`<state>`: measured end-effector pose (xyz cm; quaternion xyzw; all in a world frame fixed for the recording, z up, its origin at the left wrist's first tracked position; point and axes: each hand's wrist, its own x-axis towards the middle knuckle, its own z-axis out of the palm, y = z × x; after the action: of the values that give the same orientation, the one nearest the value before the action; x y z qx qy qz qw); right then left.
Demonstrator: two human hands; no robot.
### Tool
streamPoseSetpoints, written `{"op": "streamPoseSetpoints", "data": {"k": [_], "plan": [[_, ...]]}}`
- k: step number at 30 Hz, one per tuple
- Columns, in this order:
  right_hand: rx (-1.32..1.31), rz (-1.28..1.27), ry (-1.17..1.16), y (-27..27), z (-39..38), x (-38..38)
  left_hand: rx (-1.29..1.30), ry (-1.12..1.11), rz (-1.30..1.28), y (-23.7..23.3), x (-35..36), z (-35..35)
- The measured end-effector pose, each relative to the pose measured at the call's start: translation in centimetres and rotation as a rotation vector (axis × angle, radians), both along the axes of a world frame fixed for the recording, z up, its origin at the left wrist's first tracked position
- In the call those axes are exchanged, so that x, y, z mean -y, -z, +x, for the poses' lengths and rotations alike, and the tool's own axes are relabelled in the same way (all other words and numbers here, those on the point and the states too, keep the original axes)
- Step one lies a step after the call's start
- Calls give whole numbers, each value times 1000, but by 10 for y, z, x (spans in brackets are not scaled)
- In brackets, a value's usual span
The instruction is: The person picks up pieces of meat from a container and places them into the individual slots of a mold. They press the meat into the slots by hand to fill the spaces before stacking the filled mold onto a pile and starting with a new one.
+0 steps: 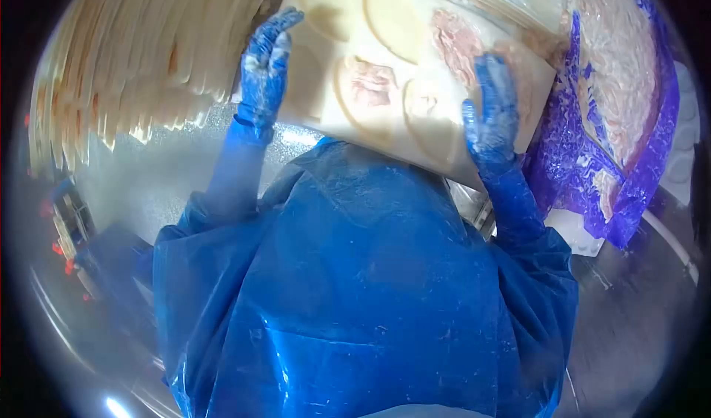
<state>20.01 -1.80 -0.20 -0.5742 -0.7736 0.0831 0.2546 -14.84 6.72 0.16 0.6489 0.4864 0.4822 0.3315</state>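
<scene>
Both my hands wear blue gloves smeared with pale residue. My left hand (265,70) is at the left edge of a white board (318,85) with oval hollows, its fingers stretched out. Over the board's right part is my right hand (492,114), fingers extended and thumb apart, holding nothing visible. Whether either palm touches the board cannot be made out. Pink raw meat (372,83) lies in a lower hollow, and another piece of meat (457,44) rests at the upper right, left of my right hand. A smaller pale bit (424,105) is in the lower right hollow.
Stacked pale sheets or boards (148,40) fill the upper left, beside a wet metal surface (178,155). At the right, a purple plastic liner (566,133) holds a heap of pale pink meat (618,62). A white hose (670,240) runs at the right edge.
</scene>
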Motion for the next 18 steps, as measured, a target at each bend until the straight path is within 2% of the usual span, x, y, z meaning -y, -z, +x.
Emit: {"op": "streamPoseSetpoints", "data": {"k": [1, 2, 5, 7, 9, 10, 12, 13, 14, 15, 16, 17, 18], "plan": [[-3, -15, -35, 5, -7, -5, 2, -12, 8, 1, 8, -2], [93, -152, -193, 18, -1, -6, 11, 8, 7, 1, 15, -4], [-14, -175, -92, 23, 21, 11, -49, 0, 9, -9, 30, -13], [20, -98, -86, 2, 14, 3, 37, 15, -35, -5, 38, -19], [96, 78, -127, -7, -18, -37, 22, 32, -42, -5, 40, -18], [88, 82, -126, 9, -25, -55, 6, 49, -47, -6, 40, -17], [336, 94, -157, 45, -38, -84, -7, 83, -35, -10, 39, -10], [334, 99, -154, 47, -40, -87, -7, 114, -23, -11, 37, -5], [268, 110, -119, 49, -42, -90, 121, 122, -123, -12, 40, 1], [205, 118, -80, 49, -42, -91, 123, 128, -120, -7, 37, 3], [209, 124, -82, 38, -47, -88, 52, 218, -124, 0, 32, 4], [33, 86, -53, 20, -57, -78, -16, 299, -136, 6, 29, 7], [-142, 39, -24, 10, -69, -67, -223, 253, -75, 5, 28, 21]]}}
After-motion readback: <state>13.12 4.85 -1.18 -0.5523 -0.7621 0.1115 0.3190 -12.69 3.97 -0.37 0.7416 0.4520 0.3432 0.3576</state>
